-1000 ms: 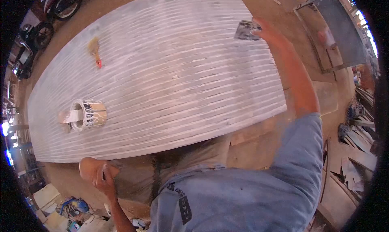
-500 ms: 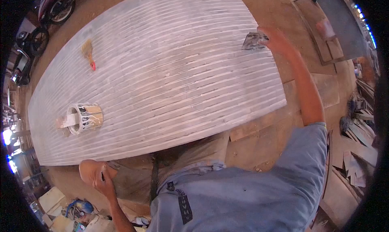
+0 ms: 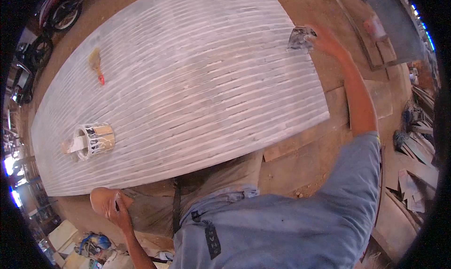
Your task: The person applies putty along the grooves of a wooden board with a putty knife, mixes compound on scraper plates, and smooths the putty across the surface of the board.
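Observation:
My right hand [image 3: 324, 39] grips a dark, smeared flat scraper [image 3: 300, 38] at the right edge of a large board [image 3: 197, 95] with pale stripes. My left hand [image 3: 120, 215] rests at my bare knee [image 3: 104, 199], below the board's near edge; what its fingers hold, if anything, is hidden. On the board's left part a paint-streaked can [image 3: 101, 139] lies on its side with a pale flat tool [image 3: 77, 144] at its mouth. A brush [image 3: 96, 64] with a red handle tip lies farther back on the board.
Motorbikes [image 3: 41, 50] stand at the far left. A framed panel [image 3: 399, 24] is at the upper right. Scrap boards [image 3: 418, 161] are piled at the right, and a blue object [image 3: 96, 243] lies among clutter at the lower left. Flat sheets [image 3: 300, 137] cover floor beside the board.
My right hand and the scraper have shifted slightly right and up, to the board's edge. My left hand stays at the knee. The whole view has shifted a little.

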`<state>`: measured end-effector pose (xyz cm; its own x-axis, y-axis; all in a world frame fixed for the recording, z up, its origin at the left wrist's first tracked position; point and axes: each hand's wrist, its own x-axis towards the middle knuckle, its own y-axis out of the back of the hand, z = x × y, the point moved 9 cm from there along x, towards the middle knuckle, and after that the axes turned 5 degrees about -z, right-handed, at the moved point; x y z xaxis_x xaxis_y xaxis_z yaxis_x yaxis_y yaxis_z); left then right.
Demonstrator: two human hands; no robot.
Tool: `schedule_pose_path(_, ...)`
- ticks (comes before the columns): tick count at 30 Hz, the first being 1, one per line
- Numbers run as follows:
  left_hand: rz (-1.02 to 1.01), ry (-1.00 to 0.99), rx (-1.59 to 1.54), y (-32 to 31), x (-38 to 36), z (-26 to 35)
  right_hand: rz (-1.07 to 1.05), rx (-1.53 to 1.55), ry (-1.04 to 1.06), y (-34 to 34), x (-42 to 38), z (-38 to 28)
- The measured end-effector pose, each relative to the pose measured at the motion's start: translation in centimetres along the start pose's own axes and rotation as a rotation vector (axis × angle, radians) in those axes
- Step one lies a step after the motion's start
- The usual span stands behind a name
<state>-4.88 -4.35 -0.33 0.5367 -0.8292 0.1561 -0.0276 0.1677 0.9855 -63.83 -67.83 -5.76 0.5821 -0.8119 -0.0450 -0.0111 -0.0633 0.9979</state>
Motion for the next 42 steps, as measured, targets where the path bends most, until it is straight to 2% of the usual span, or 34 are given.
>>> schedule_pose_path(2, -0.010, -0.001, -0.025, -0.3, 0.0, -0.3, 0.044, 0.230, -0.094, 0.6, 0.1, 0.5)
schedule_pose_path(6, -0.066, 0.037, -0.071, -0.3, 0.4, 0.3, 0.114, 0.208, -0.045, 2.2, -0.8, 1.4)
schedule_pose_path(8, -0.042, 0.045, -0.042, -0.4, 0.3, 0.1, -0.150, -0.024, -0.008, 1.5, -2.1, 0.0)
schedule_pose_path(12, -0.075, 0.056, -0.017, -0.2, 0.5, 0.5, -0.144, -0.016, -0.035, -1.2, -4.0, 0.6)
schedule_pose_path(14, -0.096, 0.058, -0.007, -0.4, 0.6, 0.1, 0.051, 0.157, -0.125, -1.5, -4.0, 2.9)
schedule_pose_path(15, -0.096, 0.052, -0.002, -0.5, 0.5, 0.0, 0.053, 0.162, -0.130, -0.8, -3.9, 2.3)
schedule_pose_path(17, -0.048, 0.040, 0.070, -0.3, 0.1, 0.0, 0.246, 0.180, -0.192, 3.7, -3.8, 0.4)
schedule_pose_path(18, -0.045, 0.038, 0.070, 0.2, 0.4, 0.6, 0.249, 0.180, -0.193, 4.1, -3.9, -0.2)
schedule_pose_path(20, -0.119, 0.136, -0.039, 0.0, 0.7, 1.1, 0.176, 0.604, -0.516, 2.9, -5.3, 2.1)
schedule_pose_path(21, -0.120, 0.136, -0.043, -0.2, 0.6, 0.8, 0.177, 0.601, -0.517, 2.1, -5.9, 2.5)
schedule_pose_path(23, -0.063, 0.055, -0.024, -0.1, 0.3, 0.5, 0.212, 1.234, -0.697, -5.4, -9.0, 5.5)
schedule_pose_path(24, -0.065, 0.055, -0.026, -0.1, 0.2, 0.4, 0.341, 1.005, -0.511, -7.4, -10.5, 6.5)
schedule_pose_path(26, -0.038, 0.019, 0.027, 0.2, 0.2, 0.7, 0.457, 0.771, -0.329, -8.7, -12.9, 5.4)
schedule_pose_path(28, -0.048, 0.068, -0.040, 0.4, 0.5, 1.2, 0.290, 1.218, -1.078, -15.1, -18.0, 7.6)
schedule_pose_path(29, -0.056, 0.117, -0.107, 0.5, 0.4, 0.9, 0.327, 1.233, -1.194, -17.1, -20.8, 7.8)
schedule_pose_path(33, -0.036, 0.052, -0.201, -0.1, 0.0, -0.3, 0.733, 0.699, -1.096, -23.0, -34.0, 15.0)
schedule_pose_path(36, -0.006, -0.019, -0.064, 0.1, -0.6, -0.6, 0.606, 0.951, -1.264, -16.8, -37.6, 8.3)
schedule_pose_path(38, -0.044, -0.050, -0.151, 0.3, -0.1, 0.3, 0.448, 0.014, -1.177, -11.6, -39.0, 8.4)
schedule_pose_path(39, -0.038, -0.051, -0.158, 0.3, -0.1, 0.1, 0.457, 0.011, -1.177, -10.6, -39.2, 9.7)
schedule_pose_path(41, -0.048, -0.066, -0.172, 0.3, -0.3, -0.1, 0.594, 0.573, -0.935, -8.4, -37.7, 11.8)
schedule_pose_path(42, -0.049, -0.069, -0.177, 0.7, -0.1, 0.3, 0.678, 0.701, -0.903, -3.4, -34.9, 6.6)
